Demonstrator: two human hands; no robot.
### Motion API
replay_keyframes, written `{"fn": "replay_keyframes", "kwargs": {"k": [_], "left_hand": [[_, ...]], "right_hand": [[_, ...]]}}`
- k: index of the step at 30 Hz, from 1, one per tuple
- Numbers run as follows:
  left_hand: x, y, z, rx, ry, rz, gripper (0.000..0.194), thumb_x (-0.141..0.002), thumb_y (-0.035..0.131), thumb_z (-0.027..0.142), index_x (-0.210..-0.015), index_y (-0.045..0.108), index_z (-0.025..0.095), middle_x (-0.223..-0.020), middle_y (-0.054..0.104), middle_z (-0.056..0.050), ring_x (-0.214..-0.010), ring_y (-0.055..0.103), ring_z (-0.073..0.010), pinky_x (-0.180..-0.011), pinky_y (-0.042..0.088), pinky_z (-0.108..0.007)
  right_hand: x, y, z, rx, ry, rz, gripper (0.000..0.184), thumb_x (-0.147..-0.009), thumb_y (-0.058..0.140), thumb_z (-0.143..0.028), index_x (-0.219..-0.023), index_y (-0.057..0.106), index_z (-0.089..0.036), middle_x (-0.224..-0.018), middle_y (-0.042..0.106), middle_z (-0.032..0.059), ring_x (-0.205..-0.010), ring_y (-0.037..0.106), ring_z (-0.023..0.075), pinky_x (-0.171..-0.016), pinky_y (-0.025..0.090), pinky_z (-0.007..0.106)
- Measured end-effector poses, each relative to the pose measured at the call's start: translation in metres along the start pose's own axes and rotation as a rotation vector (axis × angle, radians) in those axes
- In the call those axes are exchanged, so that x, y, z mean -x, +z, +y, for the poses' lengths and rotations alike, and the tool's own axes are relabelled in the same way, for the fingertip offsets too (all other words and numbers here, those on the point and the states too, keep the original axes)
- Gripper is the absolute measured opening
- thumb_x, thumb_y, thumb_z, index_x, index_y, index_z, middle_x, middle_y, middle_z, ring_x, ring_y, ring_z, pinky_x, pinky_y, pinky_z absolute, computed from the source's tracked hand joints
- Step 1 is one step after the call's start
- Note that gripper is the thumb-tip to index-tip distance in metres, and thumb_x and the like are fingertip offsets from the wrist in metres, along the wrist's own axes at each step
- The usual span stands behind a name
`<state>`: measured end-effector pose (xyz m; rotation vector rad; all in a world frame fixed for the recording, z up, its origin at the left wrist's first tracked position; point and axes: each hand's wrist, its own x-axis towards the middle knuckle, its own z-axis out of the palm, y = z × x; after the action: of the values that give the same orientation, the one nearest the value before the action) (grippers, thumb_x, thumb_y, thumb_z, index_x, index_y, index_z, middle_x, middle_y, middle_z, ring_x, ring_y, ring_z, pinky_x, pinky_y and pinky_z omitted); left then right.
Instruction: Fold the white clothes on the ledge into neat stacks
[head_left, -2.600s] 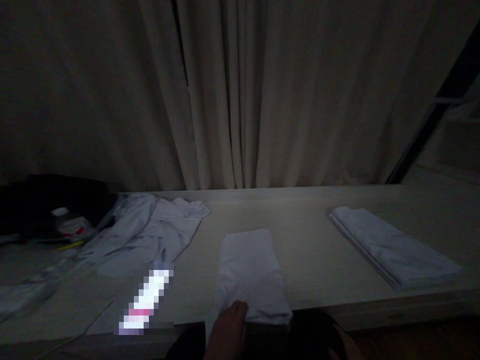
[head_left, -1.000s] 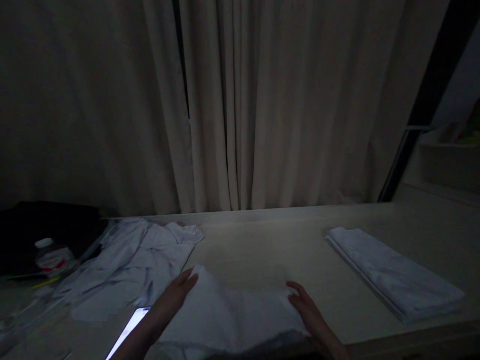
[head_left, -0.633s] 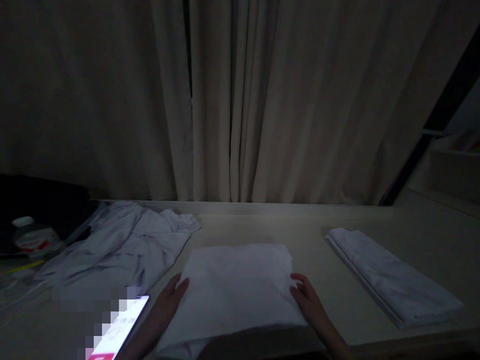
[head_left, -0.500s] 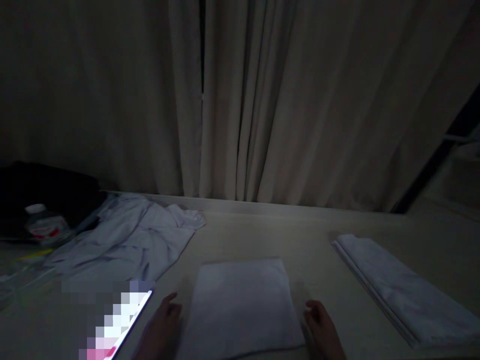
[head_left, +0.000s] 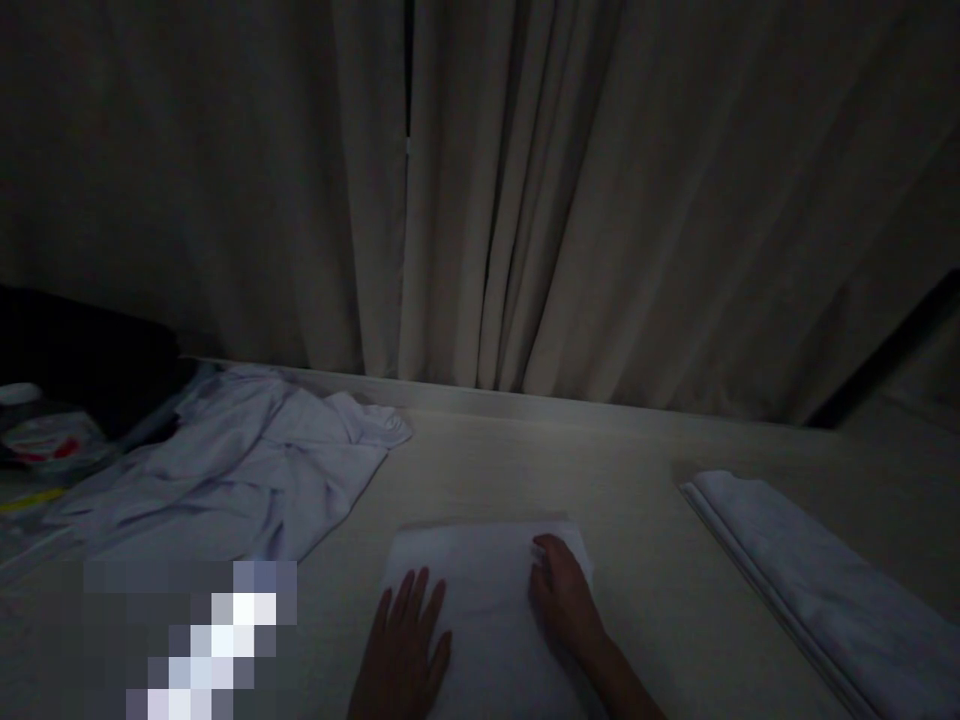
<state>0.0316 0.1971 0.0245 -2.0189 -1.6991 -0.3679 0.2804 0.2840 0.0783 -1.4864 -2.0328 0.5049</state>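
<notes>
A pale folded cloth [head_left: 487,620], roughly square, lies flat at the bottom middle of the head view. My left hand [head_left: 405,645] rests palm down on its left part, fingers spread and thumb held out. On the upper right part of the same cloth is my right hand [head_left: 566,600], its fingers loosely bent and turned inward. Nothing shows between the right fingers, though their undersides are partly hidden. The cloth's near edge runs out of the frame.
To the left a crumpled pale garment [head_left: 255,460] is spread out, beside a bottle [head_left: 56,435] and a black item [head_left: 82,350]. A long folded cloth [head_left: 817,590] lies on the right. Curtains [head_left: 480,200] hang behind the light surface [head_left: 480,460]. A bright blurred patch covers the lower left.
Both hands have moved inward from beside the folded cloth onto it. The left fingers have straightened and spread. The view has tilted and shifted slightly.
</notes>
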Motion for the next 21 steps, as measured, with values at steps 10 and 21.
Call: {"fn": "replay_keyframes", "kwargs": {"k": [10, 21], "left_hand": [[0.004, 0.009, -0.003, 0.034, -0.035, -0.012, 0.048, -0.085, 0.044, 0.039, -0.132, 0.044, 0.029, -0.14, 0.048, -0.007, -0.129, 0.044, -0.0256, -0.103, 0.039, -0.046], [-0.115, -0.033, -0.061, 0.178, -0.196, -0.677, 0.056, -0.08, 0.045, 0.025, -0.133, 0.04, 0.011, -0.13, 0.054, -0.02, -0.119, 0.052, -0.0299, -0.096, 0.043, -0.046]], "right_hand": [[-0.01, 0.046, 0.024, 0.305, -0.027, -0.054, 0.06, -0.09, 0.038, -0.045, -0.14, 0.035, -0.013, -0.149, 0.029, 0.0161, -0.139, 0.022, 0.0334, -0.113, 0.014, 0.054], [0.039, 0.005, 0.039, -0.272, 0.281, 0.428, 0.043, -0.086, 0.041, -0.044, -0.117, 0.048, -0.015, -0.119, 0.054, 0.0152, -0.112, 0.051, 0.0274, -0.099, 0.041, 0.047]]}}
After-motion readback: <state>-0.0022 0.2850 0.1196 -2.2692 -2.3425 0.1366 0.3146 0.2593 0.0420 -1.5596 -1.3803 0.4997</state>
